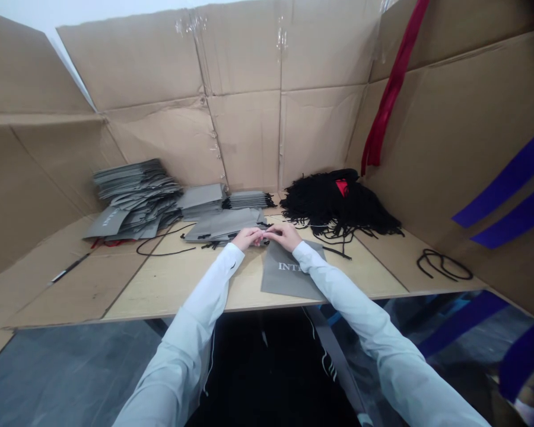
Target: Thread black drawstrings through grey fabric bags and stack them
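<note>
A flat grey bag [278, 279] with pale printed letters lies on the table, partly under my right forearm. At its upper left corner my left hand [248, 238] and my right hand [285, 236] meet, fingertips pinched together. Something small and dark shows between them, but the fingers hide most of it. Just behind my left hand is a low pile of grey bags [220, 224] with short black cord ends poking out at the edges. A large heap of black cords [333, 204] lies beyond my right hand.
Tall stacked grey bags [137, 198] stand at the back left, smaller stacks [202, 194] beside them. Loose black cords lie left [160, 254] and right [445, 265]. A pen-like tool [69, 270] is at left. Cardboard walls [244, 136] enclose the table; a red strap [394, 83] hangs right.
</note>
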`<state>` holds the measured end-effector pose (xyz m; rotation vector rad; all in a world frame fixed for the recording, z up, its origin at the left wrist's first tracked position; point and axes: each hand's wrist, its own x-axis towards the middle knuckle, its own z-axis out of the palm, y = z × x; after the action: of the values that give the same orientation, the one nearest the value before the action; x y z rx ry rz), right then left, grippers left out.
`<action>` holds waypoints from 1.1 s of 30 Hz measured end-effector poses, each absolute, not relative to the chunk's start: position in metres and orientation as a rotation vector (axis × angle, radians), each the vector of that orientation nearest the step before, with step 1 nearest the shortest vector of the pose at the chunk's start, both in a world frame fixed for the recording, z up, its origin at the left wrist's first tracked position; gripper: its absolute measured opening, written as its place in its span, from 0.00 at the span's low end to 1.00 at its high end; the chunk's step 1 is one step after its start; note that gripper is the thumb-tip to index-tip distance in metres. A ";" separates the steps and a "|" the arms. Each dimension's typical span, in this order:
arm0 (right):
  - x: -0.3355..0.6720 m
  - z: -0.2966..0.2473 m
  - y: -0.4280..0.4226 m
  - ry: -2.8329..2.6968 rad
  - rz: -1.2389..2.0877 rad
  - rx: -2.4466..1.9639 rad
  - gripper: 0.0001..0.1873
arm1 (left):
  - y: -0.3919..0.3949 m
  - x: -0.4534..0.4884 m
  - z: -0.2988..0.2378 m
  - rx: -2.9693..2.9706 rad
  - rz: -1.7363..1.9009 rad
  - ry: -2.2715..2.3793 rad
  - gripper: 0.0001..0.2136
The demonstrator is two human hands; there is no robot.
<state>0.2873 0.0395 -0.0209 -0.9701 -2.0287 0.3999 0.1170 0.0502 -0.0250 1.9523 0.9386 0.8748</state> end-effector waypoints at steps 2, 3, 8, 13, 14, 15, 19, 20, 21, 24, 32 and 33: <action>0.290 -0.020 0.040 -2.045 0.406 -0.956 0.12 | 0.049 0.115 -0.023 2.024 0.872 0.957 0.17; 0.291 -0.020 0.040 -2.054 0.405 -0.950 0.11 | 0.048 0.114 -0.022 2.060 0.870 0.962 0.16; 0.293 -0.019 0.040 -2.074 0.344 -0.980 0.11 | 0.050 0.112 -0.022 2.050 0.884 0.913 0.17; 0.292 -0.021 0.040 -2.051 0.299 -0.987 0.11 | 0.055 0.115 -0.028 1.649 0.869 0.897 0.20; 0.292 -0.022 0.041 -2.048 0.295 -0.987 0.11 | 0.055 0.116 -0.028 1.565 0.867 0.915 0.21; 0.292 -0.023 0.041 -2.047 0.292 -0.988 0.11 | 0.055 0.116 -0.028 1.500 0.871 0.935 0.21; 0.292 -0.026 0.042 -2.048 0.297 -0.978 0.11 | 0.052 0.120 -0.027 1.485 0.884 0.941 0.19; 0.291 -0.027 0.043 -2.046 0.303 -0.970 0.12 | 0.050 0.121 -0.027 1.526 0.883 0.926 0.18; 0.291 -0.027 0.043 -2.042 0.305 -0.967 0.13 | 0.050 0.121 -0.027 1.575 0.888 0.914 0.18; 0.293 -0.025 0.043 -2.048 0.281 -1.005 0.16 | 0.050 0.120 -0.028 1.672 0.965 0.920 0.17; 0.295 -0.026 0.045 -2.144 0.195 -1.027 0.10 | 0.049 0.117 -0.027 1.705 1.103 0.930 0.24; 0.294 -0.027 0.045 -2.145 0.191 -1.022 0.09 | 0.047 0.120 -0.027 1.714 1.094 0.893 0.29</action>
<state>0.2944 0.0446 -0.0269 -1.0220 -2.1454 0.1908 0.1196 0.0468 -0.0272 1.7138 0.8926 1.0942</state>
